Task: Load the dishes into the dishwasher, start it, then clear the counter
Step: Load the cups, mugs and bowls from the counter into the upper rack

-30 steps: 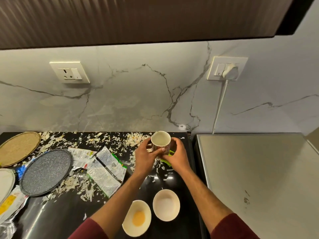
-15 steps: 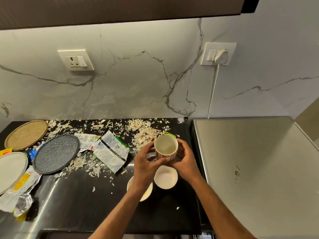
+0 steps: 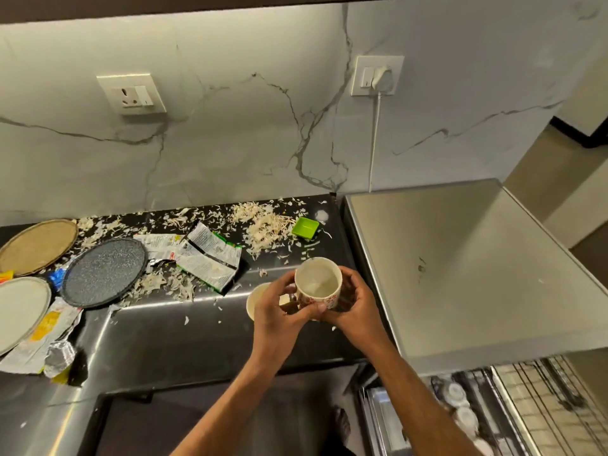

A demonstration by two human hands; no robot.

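Note:
A white mug (image 3: 317,282) with a red flower print is held upright above the black counter (image 3: 184,340). My left hand (image 3: 279,312) and my right hand (image 3: 353,306) both grip it, one on each side. Under my left hand a cream bowl (image 3: 255,299) shows only its left rim; a second bowl is hidden. A dark speckled plate (image 3: 103,272), a woven round mat (image 3: 36,245) and a white plate (image 3: 19,309) lie at the left. The open dishwasher rack (image 3: 493,409) with cups in it shows at the lower right.
Food scraps (image 3: 263,225), torn wrappers (image 3: 207,255) and a small green dish (image 3: 305,228) litter the back of the counter. Crumpled foil and packets (image 3: 56,350) lie at the front left. The dishwasher's steel top (image 3: 460,264) stands right of the counter. A plugged cord (image 3: 375,133) hangs on the wall.
Both hands have carried the mug from the back of the counter toward me, over the bowls. The view has tilted down and the dishwasher rack has come into sight.

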